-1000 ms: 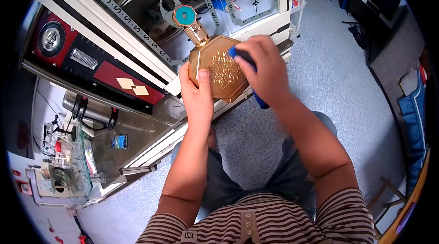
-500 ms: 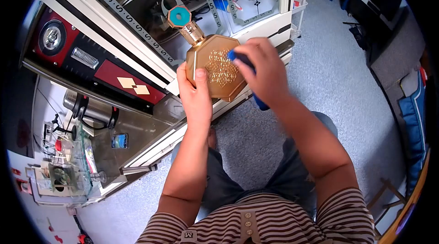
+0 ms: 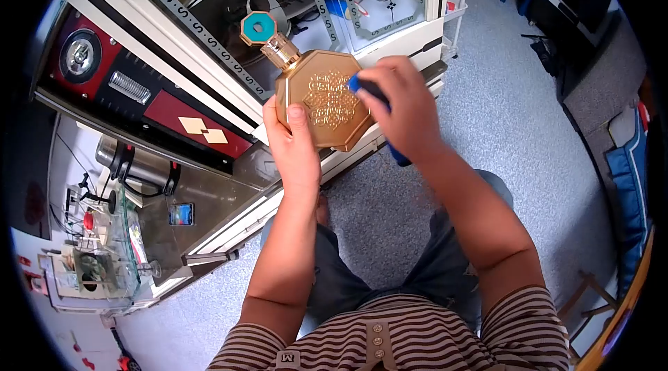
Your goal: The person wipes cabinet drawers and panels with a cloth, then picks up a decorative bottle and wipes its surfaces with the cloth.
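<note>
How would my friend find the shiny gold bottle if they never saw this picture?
Start at the white-framed glass cabinet at the top of the picture. In front of it, the left hand grips a many-sided gold bottle, neck slanting up-left. Unlike the blue-tipped tool in the right hand, it has a raised lacy pattern and a turquoise-topped cap.

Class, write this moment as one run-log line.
left hand: holds gold octagonal bottle | right hand: holds blue-tipped object near embossed pattern | contact: unclear
</note>
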Motion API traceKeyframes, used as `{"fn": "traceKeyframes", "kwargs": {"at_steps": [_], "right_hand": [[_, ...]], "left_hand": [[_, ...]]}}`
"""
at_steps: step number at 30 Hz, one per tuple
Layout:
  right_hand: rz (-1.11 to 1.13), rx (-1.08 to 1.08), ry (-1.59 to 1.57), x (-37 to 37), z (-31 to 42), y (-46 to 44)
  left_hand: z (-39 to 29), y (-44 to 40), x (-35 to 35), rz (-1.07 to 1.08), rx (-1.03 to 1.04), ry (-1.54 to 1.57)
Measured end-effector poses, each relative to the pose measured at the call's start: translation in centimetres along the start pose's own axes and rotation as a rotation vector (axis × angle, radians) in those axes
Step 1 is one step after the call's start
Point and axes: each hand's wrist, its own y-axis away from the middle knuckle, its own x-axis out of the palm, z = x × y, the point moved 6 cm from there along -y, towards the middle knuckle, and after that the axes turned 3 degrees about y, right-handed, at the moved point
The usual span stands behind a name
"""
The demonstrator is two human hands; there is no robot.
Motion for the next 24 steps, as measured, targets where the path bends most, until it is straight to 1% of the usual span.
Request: {"fn": "traceKeyframes", "kwargs": {"at_steps": [1, 4, 5, 6, 8, 10, 12, 14, 15, 17, 18, 21, 22, 24], "right_hand": [[-0.061, 0.084, -0.001, -0.5, -1.1, -0.1], [-0.066, 0.045, -0.005, -0.6, -0.5, 0.1], [-0.053, -0.001, -0.012, -0.6, 0.6, 0.4], [-0.054, 0.004, -0.013, -0.4, 1.5, 0.9], [0.116, -0.146, -0.104, 0.8, 3.9, 1.8], [0.127, -0.145, -0.093, 0.7, 4.0, 1.7], [0.139, -0.151, -0.081, 0.8, 3.4, 1.3], [-0.026, -0.024, -0.017, -0.2, 0.8, 0.2], [-0.025, -0.026, -0.016, -0.3, 0.3, 0.1], [-0.087, 0.064, -0.007, -0.8, -0.8, 0.0], [-0.090, 0.064, -0.004, -0.9, -0.6, 0.0], [0.049, -0.057, -0.042, -0.1, 2.5, 0.8], [0.049, -0.052, -0.044, -0.2, 2.9, 1.1], [0.143, -0.122, -0.078, 0.4, 4.0, 1.5]], "left_hand": [[-0.1, 0.1, 0.1, 0.007, -0.001, -0.016], [-0.1, 0.2, 0.4, -0.007, 0.029, -0.027], [-0.1, 0.2, 0.4, -0.005, 0.029, -0.029], [0.0, 0.1, 0.3, 0.003, 0.028, -0.029], [-0.1, 0.2, 0.2, 0.014, 0.023, -0.034], [-0.2, 0.1, 0.2, 0.007, -0.026, -0.033], [0.1, -0.2, 0.0, 0.004, 0.008, -0.026], [-0.1, -0.2, 0.0, -0.004, 0.045, -0.015], [-0.1, -0.1, 0.0, -0.011, 0.033, -0.025], [-0.2, 0.1, 0.2, -0.013, 0.023, -0.030], [-0.3, 0.2, 0.4, -0.012, 0.026, -0.045], [-0.4, 0.3, 0.6, 0.000, 0.006, -0.041], [-0.2, 0.3, 0.7, 0.009, -0.018, -0.017], [0.3, 0.2, 0.6, 0.023, -0.032, -0.008]]}}
